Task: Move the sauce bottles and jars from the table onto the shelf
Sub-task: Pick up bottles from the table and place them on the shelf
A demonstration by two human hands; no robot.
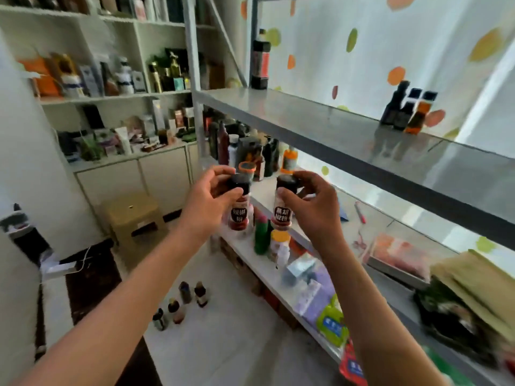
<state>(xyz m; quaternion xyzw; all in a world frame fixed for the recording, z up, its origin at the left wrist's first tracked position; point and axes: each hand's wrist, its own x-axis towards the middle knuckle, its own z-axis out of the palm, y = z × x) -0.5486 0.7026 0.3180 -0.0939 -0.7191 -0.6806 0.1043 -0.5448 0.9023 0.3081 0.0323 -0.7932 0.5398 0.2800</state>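
Your left hand grips one spice jar by its black cap; your right hand grips a second spice jar likewise. Both held upright, side by side, before the metal shelf.

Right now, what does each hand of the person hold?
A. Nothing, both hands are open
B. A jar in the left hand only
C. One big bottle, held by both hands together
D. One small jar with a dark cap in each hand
D: the left hand grips one dark-capped jar by its top, and the right hand grips a second jar the same way.
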